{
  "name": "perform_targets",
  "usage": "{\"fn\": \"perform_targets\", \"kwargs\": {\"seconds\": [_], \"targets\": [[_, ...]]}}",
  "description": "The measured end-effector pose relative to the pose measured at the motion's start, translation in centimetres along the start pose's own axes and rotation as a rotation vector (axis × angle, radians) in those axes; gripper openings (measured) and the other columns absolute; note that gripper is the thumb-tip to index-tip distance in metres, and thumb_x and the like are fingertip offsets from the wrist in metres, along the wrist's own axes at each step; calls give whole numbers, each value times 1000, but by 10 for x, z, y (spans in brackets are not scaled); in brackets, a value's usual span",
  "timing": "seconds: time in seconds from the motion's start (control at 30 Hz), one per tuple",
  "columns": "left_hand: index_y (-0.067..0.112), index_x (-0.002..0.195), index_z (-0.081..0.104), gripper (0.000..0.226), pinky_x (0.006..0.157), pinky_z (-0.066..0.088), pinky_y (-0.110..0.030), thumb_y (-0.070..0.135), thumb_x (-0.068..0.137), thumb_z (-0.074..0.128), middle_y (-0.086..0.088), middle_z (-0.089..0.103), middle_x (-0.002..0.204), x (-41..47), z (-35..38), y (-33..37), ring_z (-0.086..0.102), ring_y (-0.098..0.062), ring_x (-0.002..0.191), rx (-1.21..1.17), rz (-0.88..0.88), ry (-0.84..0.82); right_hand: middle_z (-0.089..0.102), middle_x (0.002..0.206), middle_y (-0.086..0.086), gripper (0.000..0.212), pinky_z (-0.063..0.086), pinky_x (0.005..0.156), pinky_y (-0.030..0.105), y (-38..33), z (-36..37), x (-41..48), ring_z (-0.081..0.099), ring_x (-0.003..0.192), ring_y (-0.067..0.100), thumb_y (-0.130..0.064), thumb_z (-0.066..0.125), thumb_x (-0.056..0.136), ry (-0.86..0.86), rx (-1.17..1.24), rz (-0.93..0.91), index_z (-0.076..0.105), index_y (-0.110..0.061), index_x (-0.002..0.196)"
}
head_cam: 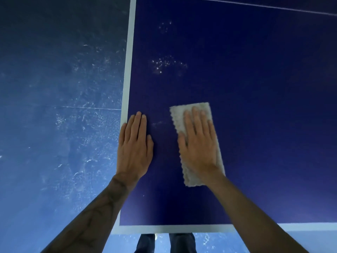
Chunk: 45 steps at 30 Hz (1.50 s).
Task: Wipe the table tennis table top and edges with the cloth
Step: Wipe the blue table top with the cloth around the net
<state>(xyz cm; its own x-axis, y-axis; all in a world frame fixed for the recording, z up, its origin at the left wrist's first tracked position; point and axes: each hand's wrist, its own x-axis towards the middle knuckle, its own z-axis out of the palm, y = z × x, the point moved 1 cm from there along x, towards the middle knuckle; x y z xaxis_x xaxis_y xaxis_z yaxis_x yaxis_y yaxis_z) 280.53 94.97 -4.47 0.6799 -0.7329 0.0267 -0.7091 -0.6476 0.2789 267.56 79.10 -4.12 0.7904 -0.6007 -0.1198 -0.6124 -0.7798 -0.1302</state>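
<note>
Flat right hand (pixel 197 143) on cloth (pixel 191 178), seemingly dusty table (pixel 255 106)

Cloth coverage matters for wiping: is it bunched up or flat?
Flat: the cloth lies as a strip on the table, under the open right hand.

Cloth (pixel 189 114): pale, fluffy, folded into a long rectangle, lying flat on the desk (pixel 255 88) beneath the flat right hand (pixel 197 143), lengthwise along its fingers. Desk: dark blue top, white border lines (pixel 129 61); white specks (pixel 164 63) beyond the left hand (pixel 135 145).
</note>
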Motion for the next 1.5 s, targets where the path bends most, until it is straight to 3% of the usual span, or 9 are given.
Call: {"fn": "perform_targets", "kwargs": {"seconds": [0.2, 0.43, 0.57, 0.7, 0.93, 1.1, 1.23, 1.4, 1.5], "targets": [[1, 163, 28, 58, 132, 14, -48, 25, 110, 29, -15, 26, 171, 70, 3, -4, 23, -31, 160, 43, -1, 26, 6, 178, 15, 68, 11, 132, 54, 9, -16, 119, 5, 165, 34, -42, 24, 112, 73, 40, 213, 8, -11, 170], [0, 163, 26, 59, 132, 11, -45, 28, 110, 27, -16, 24, 172, 94, 9, -13, 19, -30, 160, 66, -10, 12, 8, 178, 10, 66, 9, 134, 49, -9, -3, 98, 5, 165, 27, -44, 23, 112, 42, 7, -119, 14, -15, 170], [-1, 161, 31, 59, 132, 14, -47, 26, 109, 32, -16, 28, 170, 94, 7, -11, 22, -30, 160, 32, -19, 14, 7, 178, 12, 66, 10, 134, 50, 25, -17, 139, 5, 165, 30, -42, 25, 112, 26, -10, 21, 12, -16, 171], [-1, 160, 33, 59, 131, 17, -48, 26, 108, 32, -16, 31, 169, 96, 7, -12, 25, -31, 158, 36, -25, 20, 0, 178, 14, 68, 6, 133, 52, 3, -25, 209, -1, 165, 33, -43, 22, 112, 60, 40, 154, 5, -13, 171], [-2, 160, 35, 59, 130, 20, -50, 25, 107, 35, -16, 31, 169, 97, 8, -13, 26, -31, 158, 46, -19, 17, 4, 179, 10, 67, 5, 134, 48, -20, -14, 180, 2, 165, 27, -45, 20, 111, 24, 17, -190, 10, -16, 171], [-1, 159, 36, 60, 131, 19, -49, 25, 105, 37, -15, 33, 168, 99, 9, -13, 28, -32, 158, 21, -24, 26, 4, 179, 12, 66, 6, 134, 49, 16, -31, 244, 2, 165, 30, -43, 21, 112, 38, 36, 47, 8, -15, 171], [-1, 159, 36, 59, 130, 22, -50, 25, 106, 35, -15, 32, 168, 99, 10, -14, 27, -31, 158, 32, -22, 13, -2, 178, 14, 67, 5, 133, 52, -14, -37, 316, -3, 165, 32, -42, 21, 112, 53, 79, 143, 3, -13, 171], [-1, 159, 36, 59, 129, 23, -51, 25, 106, 34, -15, 33, 168, 99, 10, -15, 28, -31, 158, 37, -21, 5, -1, 179, 10, 67, 3, 134, 49, -36, -33, 299, -3, 165, 28, -44, 20, 112, -8, 55, -155, 5, -16, 171], [-1, 159, 36, 59, 129, 24, -51, 26, 106, 33, -15, 33, 168, 99, 11, -15, 28, -31, 158, 35, -26, 2, 0, 179, 8, 66, 3, 134, 48, -2, -35, 295, -2, 165, 27, -45, 18, 112, -6, 67, -131, 6, -18, 171]]}}
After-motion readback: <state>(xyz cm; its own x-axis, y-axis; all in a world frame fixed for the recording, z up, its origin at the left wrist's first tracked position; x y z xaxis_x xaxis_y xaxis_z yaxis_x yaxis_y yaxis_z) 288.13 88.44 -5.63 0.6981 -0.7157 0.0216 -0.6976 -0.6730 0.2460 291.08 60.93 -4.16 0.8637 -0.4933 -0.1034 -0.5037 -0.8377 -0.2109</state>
